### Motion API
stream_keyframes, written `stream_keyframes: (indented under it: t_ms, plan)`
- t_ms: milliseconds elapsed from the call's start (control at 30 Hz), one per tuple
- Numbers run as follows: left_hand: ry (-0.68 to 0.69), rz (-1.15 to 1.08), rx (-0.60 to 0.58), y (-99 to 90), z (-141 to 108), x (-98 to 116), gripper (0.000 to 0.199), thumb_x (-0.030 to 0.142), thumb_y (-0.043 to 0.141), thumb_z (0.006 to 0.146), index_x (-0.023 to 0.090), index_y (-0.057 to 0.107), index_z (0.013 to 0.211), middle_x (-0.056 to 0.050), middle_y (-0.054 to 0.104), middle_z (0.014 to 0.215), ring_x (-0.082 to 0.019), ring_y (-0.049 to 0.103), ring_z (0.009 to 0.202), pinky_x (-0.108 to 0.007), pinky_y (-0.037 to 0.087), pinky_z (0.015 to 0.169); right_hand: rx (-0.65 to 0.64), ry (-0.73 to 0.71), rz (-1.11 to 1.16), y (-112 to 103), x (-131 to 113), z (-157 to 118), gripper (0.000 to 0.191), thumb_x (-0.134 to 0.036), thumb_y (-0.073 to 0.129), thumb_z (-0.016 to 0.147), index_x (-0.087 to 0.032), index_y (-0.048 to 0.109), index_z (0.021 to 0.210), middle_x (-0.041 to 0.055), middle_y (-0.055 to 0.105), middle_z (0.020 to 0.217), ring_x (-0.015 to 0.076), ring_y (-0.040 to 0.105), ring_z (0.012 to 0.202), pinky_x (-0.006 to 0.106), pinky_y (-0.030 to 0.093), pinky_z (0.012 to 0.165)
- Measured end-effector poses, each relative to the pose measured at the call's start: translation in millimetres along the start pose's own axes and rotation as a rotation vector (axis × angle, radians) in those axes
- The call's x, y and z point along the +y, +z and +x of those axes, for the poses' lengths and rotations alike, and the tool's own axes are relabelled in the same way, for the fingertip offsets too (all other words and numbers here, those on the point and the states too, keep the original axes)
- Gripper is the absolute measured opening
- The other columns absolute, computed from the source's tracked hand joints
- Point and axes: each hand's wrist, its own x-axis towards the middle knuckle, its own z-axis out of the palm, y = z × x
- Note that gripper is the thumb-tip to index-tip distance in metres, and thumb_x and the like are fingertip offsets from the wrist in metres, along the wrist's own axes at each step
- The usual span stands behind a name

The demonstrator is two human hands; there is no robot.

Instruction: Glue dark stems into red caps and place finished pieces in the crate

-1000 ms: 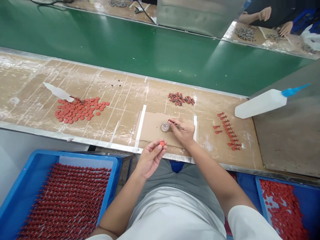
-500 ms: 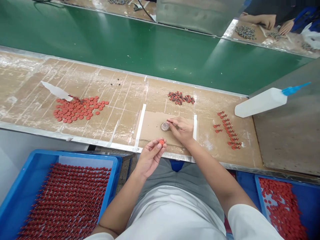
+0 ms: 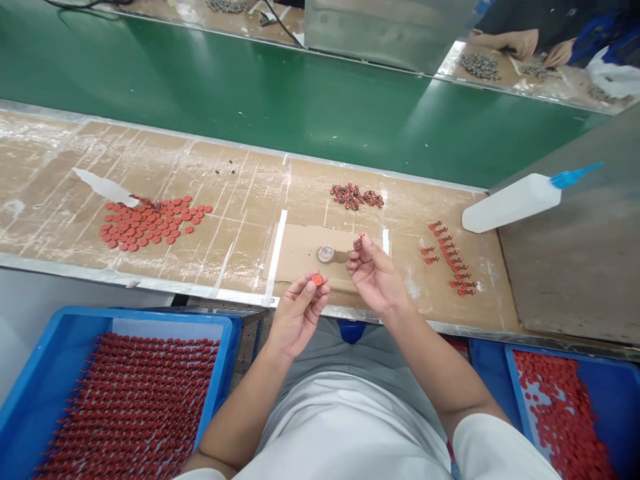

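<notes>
My left hand [image 3: 300,310] pinches a round red disc [image 3: 317,280] with small holes, held over the near edge of the table. In my right hand [image 3: 376,277] a small red and dark piece [image 3: 362,238] is gripped between thumb and fingertips, its finer shape too small to make out. Between and beyond the hands a small round clear dish [image 3: 325,254] sits on a cardboard sheet [image 3: 297,250]. Farther back lies a pile of small red and dark pieces [image 3: 353,196]. Joined disc-and-piece assemblies [image 3: 453,257] stand in rows to the right.
Loose red discs [image 3: 145,227] lie at the left by a white pointed nozzle [image 3: 103,187]. A white bottle with blue tip [image 3: 513,203] leans at the right. Blue bins [image 3: 227,360] flank me below the table. A co-worker's hands [image 3: 525,45] show across the green belt [image 3: 250,87].
My right hand has lifted away from the round dish and turned palm upward, carrying the small red and dark piece to the right. My left hand still holds the disc.
</notes>
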Motion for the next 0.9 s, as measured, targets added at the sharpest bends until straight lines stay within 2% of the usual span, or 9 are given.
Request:
stream_keyframes:
  t_ms: [133, 200, 300, 433, 533, 700, 900]
  plan:
    - [0.0, -0.004, -0.023, 6.8, -3.0, -1.7, 0.026, 0.022, 0.074, 0.075, 0.017, 0.068, 0.1, -0.004, 0.073, 0.096, -0.009, 0.069, 0.078, -0.014, 0.056, 0.071, -0.039, 0.098, 0.04, 5.4, -2.9, -15.0, 0.02, -0.039, 0.074, 0.072, -0.024, 0.069, 0.085, 0.0003, 0.072, 0.09, 0.0094, 0.062, 0.065, 0.02, 0.05, 0.052]
    - [-0.005, -0.013, -0.027, 9.5, -4.4, -2.2, 0.024, 0.022, 0.074, 0.074, 0.017, 0.069, 0.097, -0.003, 0.073, 0.096, -0.009, 0.07, 0.078, -0.014, 0.056, 0.071, -0.047, 0.073, 0.018, 8.1, -1.3, -21.1, 0.019, -0.039, 0.075, 0.072, -0.025, 0.07, 0.083, -0.0005, 0.072, 0.087, 0.0096, 0.063, 0.064, 0.02, 0.051, 0.051]
    - [-0.002, -0.019, -0.035, 12.3, -6.0, -2.7, 0.022, 0.022, 0.075, 0.074, 0.017, 0.07, 0.095, -0.003, 0.073, 0.094, -0.01, 0.07, 0.079, -0.014, 0.056, 0.071, -0.008, -0.127, -0.087, 11.1, 4.7, -30.9, 0.016, -0.035, 0.077, 0.07, -0.027, 0.072, 0.083, -0.0017, 0.073, 0.084, 0.0116, 0.067, 0.068, 0.023, 0.055, 0.056]
    - [0.023, -0.006, -0.047, 14.3, -6.8, -4.1, 0.023, 0.023, 0.074, 0.075, 0.016, 0.07, 0.096, -0.004, 0.074, 0.093, -0.011, 0.07, 0.081, -0.015, 0.056, 0.073, 0.037, -0.381, -0.316, 11.8, 15.3, -45.4, 0.018, -0.027, 0.079, 0.069, -0.029, 0.074, 0.086, -0.0005, 0.074, 0.086, 0.0181, 0.071, 0.078, 0.035, 0.061, 0.074]
    - [0.041, 0.01, -0.038, 15.1, -6.8, -5.8, 0.023, 0.024, 0.075, 0.074, 0.016, 0.071, 0.095, -0.005, 0.074, 0.094, -0.013, 0.07, 0.084, -0.017, 0.056, 0.074, 0.033, -0.475, -0.451, 10.8, 20.7, -53.2, 0.02, -0.024, 0.077, 0.07, -0.032, 0.075, 0.088, -0.0014, 0.074, 0.09, 0.0195, 0.072, 0.079, 0.039, 0.062, 0.076]
    - [0.087, 0.034, -0.036, 15.3, -6.4, -8.3, 0.021, 0.023, 0.075, 0.073, 0.016, 0.071, 0.093, -0.005, 0.074, 0.097, -0.014, 0.07, 0.088, -0.018, 0.055, 0.078, 0.007, -0.634, -0.55, 8.3, 23.1, -55.2, 0.029, -0.017, 0.076, 0.07, -0.037, 0.074, 0.091, -0.0045, 0.074, 0.09, 0.0186, 0.072, 0.079, 0.036, 0.063, 0.073]
    - [0.11, 0.032, -0.033, 15.6, -7.1, -9.2, 0.019, 0.022, 0.075, 0.074, 0.016, 0.072, 0.092, -0.005, 0.074, 0.095, -0.012, 0.07, 0.086, -0.017, 0.055, 0.079, -0.032, -0.67, -0.55, 6.3, 25.7, -52.5, 0.028, -0.015, 0.076, 0.07, -0.033, 0.074, 0.092, -0.0037, 0.074, 0.092, 0.0181, 0.072, 0.08, 0.033, 0.063, 0.074]
